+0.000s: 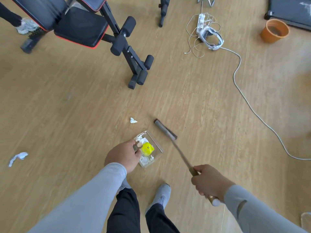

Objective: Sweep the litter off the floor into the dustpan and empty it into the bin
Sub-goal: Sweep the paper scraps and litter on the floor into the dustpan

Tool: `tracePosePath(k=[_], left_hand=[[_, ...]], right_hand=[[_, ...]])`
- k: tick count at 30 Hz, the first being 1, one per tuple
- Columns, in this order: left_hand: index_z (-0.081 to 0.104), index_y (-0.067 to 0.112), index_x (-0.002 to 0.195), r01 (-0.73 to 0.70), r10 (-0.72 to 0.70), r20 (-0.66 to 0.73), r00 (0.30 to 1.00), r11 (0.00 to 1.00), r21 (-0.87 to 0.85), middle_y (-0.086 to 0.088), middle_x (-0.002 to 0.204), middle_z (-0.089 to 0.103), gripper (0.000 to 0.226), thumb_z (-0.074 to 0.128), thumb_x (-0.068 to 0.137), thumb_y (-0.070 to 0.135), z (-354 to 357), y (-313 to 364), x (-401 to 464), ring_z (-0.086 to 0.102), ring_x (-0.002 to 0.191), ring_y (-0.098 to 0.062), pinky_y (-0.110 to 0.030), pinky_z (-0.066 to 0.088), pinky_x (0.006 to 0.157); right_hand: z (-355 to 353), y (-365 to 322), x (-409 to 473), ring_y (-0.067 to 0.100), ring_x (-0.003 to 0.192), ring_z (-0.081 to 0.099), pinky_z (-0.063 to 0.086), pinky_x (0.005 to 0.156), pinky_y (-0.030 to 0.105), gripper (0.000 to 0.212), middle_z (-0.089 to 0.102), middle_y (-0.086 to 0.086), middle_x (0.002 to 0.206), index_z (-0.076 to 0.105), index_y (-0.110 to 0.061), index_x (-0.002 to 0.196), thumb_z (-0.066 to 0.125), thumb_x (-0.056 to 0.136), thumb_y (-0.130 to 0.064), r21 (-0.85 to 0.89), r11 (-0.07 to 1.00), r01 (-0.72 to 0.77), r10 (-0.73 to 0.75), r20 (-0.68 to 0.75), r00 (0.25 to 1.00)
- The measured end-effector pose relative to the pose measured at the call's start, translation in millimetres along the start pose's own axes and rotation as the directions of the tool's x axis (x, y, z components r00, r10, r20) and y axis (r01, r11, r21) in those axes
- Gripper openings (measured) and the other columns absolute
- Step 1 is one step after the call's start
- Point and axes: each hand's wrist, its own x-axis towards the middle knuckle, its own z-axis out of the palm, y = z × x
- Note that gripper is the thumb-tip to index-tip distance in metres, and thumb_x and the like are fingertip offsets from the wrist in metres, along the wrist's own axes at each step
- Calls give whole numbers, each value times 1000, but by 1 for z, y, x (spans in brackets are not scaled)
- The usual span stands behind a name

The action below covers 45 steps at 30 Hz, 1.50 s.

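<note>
Wood floor ahead of you holds a paper scrap (133, 120) just beyond the dustpan (155, 143) your left hand (122, 154) grips, left of the broom (165, 130) head your right hand (209, 180) clasps, its bristle bar angled toward it.

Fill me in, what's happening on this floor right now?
A person is sweeping up litter. The left hand holds the handle of a clear dustpan, which already carries a yellow wrapper and white scraps. The right hand grips the broom, its head close beside the pan. Two crumpled paper pieces are still loose: one just beyond the pan, another far to the left. The orange bin stands at the far right, so nothing has been emptied yet.
</note>
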Motion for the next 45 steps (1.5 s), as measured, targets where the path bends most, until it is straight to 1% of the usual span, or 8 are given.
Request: tracePosePath(k=[7,11,15,22,28,35,39,45], left_hand=[[58,27,126,-17,17,17,1000,1000,-5,6,93,70,34,52,96,43,-4,-4,0,68,86,-25,-32,53,69],[58,24,109,-30,30,51,998,1000,7,7,77,62,23,51,97,43,-11,-19,-12,68,76,-23,-31,50,62],[58,28,121,79,-78,13,997,993,-87,8,90,68,33,52,96,48,-30,-52,-24,66,77,-19,-34,56,71],[59,20,95,248,-280,-60,958,916,-317,4,90,67,20,62,93,39,-54,-108,-21,66,81,-25,-40,58,78],[54,27,91,287,-324,-52,945,894,-344,4,94,66,15,61,92,40,-60,-117,4,64,86,-28,-40,56,81],[61,22,119,275,-316,-87,945,908,-315,2,109,70,31,58,94,41,-56,-110,13,66,96,-30,-41,56,84],[61,17,122,275,-318,-101,943,912,-304,-1,112,71,34,58,95,39,-58,-113,15,66,98,-31,-40,56,83],[62,16,118,272,-324,-113,939,904,-329,-2,109,71,32,59,95,38,-59,-108,15,66,94,-31,-43,57,84]], right_hand=[[-33,9,-35,18,48,45,37,43,27,48,58,12,65,57,-12,136,63,89,-4,217,974,-61,46,77,996],[-28,-15,-48,17,50,48,40,45,27,59,61,9,63,51,-17,145,62,88,-7,116,993,4,-6,12,1000],[-13,-64,-41,19,51,51,42,46,28,59,63,10,65,49,-18,147,58,89,-8,-11,997,77,-77,-45,996],[13,-136,-7,21,52,52,41,43,25,49,63,14,72,52,-8,144,53,96,-6,-162,974,160,-177,-97,979],[45,-169,32,29,63,64,51,64,37,46,74,19,79,58,-13,135,50,90,-7,-340,927,158,-201,-94,975],[55,-159,29,32,76,77,60,64,35,32,75,11,82,66,-14,113,50,85,-11,-696,713,81,-118,-5,993],[-3,-162,-12,20,50,54,41,44,27,26,65,10,66,71,-12,114,54,94,-12,-648,757,82,-103,5,995],[-20,-150,-30,19,49,53,44,52,30,34,60,6,66,63,-31,122,54,94,-13,-564,821,83,-118,-26,993]])
